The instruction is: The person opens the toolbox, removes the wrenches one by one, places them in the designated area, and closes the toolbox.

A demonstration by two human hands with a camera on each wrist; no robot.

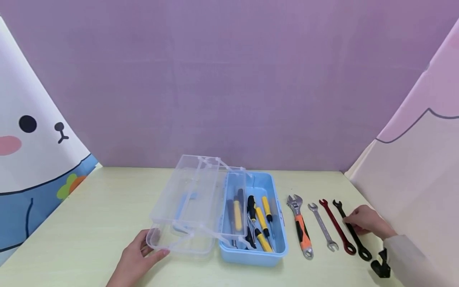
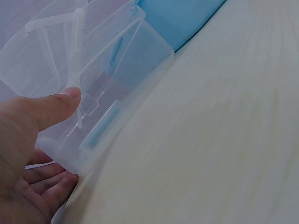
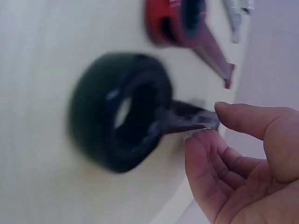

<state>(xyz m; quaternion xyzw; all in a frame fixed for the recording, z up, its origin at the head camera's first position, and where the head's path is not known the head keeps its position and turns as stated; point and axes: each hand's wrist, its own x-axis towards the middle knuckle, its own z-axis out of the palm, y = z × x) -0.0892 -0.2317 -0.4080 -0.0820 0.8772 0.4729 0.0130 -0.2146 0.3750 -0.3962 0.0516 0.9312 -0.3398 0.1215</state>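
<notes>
My left hand [image 1: 134, 255] holds the near left corner of the clear plastic lid [image 2: 135, 60], thumb on one side and fingers at its lower edge. This lid belongs to a blue toolbox [image 1: 251, 260] and hangs swung out to the left. Several screwdrivers [image 1: 261, 219] with yellow or black handles lie in the box, partly behind the lid. On the right, my right hand [image 1: 371, 221] pinches the shaft of a black combination wrench [image 1: 356, 239] between thumb and fingers. Its ring end [image 3: 121, 112] looms large and blurred in the right wrist view.
Left of the black wrench lie a red combination wrench [image 1: 338, 227], a silver open-end wrench [image 1: 323, 228] and an adjustable wrench [image 1: 301, 229] with an orange and black handle. A black clip-like piece [image 1: 381, 265] sits by the right sleeve. A purple backdrop [image 1: 229, 87] stands behind the table.
</notes>
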